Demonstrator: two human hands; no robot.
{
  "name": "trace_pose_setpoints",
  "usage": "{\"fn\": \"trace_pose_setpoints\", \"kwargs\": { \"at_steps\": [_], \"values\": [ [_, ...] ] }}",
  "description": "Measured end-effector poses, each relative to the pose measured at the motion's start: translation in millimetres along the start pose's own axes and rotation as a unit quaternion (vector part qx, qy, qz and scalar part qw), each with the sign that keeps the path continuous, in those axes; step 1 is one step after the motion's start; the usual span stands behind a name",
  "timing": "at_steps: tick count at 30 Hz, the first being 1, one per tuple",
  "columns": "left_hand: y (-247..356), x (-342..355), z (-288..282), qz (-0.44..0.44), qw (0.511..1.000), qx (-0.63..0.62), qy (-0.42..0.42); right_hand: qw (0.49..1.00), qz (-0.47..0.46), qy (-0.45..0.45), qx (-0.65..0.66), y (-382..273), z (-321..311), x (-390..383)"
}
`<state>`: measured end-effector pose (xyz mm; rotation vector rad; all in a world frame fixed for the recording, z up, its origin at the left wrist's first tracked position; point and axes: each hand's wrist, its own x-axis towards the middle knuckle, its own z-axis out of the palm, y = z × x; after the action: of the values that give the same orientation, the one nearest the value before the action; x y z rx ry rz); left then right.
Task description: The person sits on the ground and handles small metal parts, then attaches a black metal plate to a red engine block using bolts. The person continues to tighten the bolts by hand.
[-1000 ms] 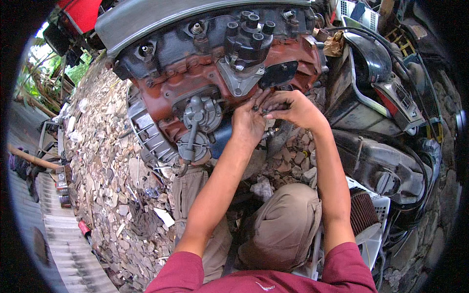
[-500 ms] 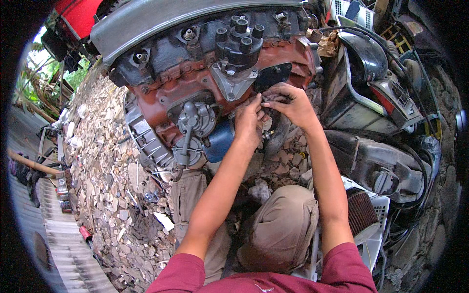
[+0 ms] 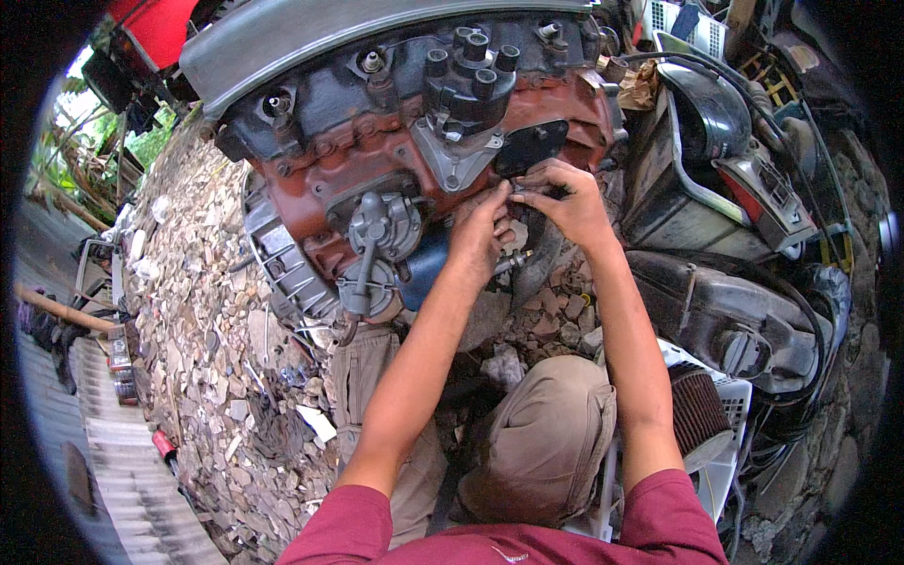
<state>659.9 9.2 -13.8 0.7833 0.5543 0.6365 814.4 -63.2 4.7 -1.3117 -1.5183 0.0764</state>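
Engine (image 3: 372,155) first: a big rusty-red block with a black upper part, sitting over at the far edge of the stony ground (image 3: 217,311). Both hands are in at its near edge, just below the grey bracket (image 3: 452,169) that has the black distributor cap (image 3: 466,99) above it. Left hand (image 3: 483,231) has its fingers curled in, tips up by the right hand's; right hand (image 3: 567,202) is in a narrow pinch, thumb and finger almost together. Might be something tiny in there, honestly can't tell for either hand. The black oval plate (image 3: 532,146) is just behind the right one, and the blue cylinder (image 3: 426,268) pokes out left of the left wrist. Along the ground's right edge there's a pleated filter (image 3: 699,414) by a white crate (image 3: 737,400), plus a red-handled tool (image 3: 163,443) near the left edge.
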Motion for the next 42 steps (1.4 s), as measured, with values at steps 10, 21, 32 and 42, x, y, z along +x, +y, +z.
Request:
{"fn": "trace_pose_setpoints", "kwargs": {
  "at_steps": [10,21,32,42],
  "values": [
    [-8,-5,-10,0.052,0.965,0.253,-0.038,0.98,0.183,0.067,0.042,44,7,-24],
    [19,-21,-22,0.332,0.742,0.572,-0.111,0.973,0.103,0.175,-0.113,28,31,-13],
    [2,-20,-26,0.419,0.684,0.594,-0.062,0.971,0.096,0.177,-0.127,37,38,-12],
    [0,-24,-24,0.416,0.664,0.619,-0.045,0.949,0.226,0.217,-0.043,36,49,-9]
  ]
}}
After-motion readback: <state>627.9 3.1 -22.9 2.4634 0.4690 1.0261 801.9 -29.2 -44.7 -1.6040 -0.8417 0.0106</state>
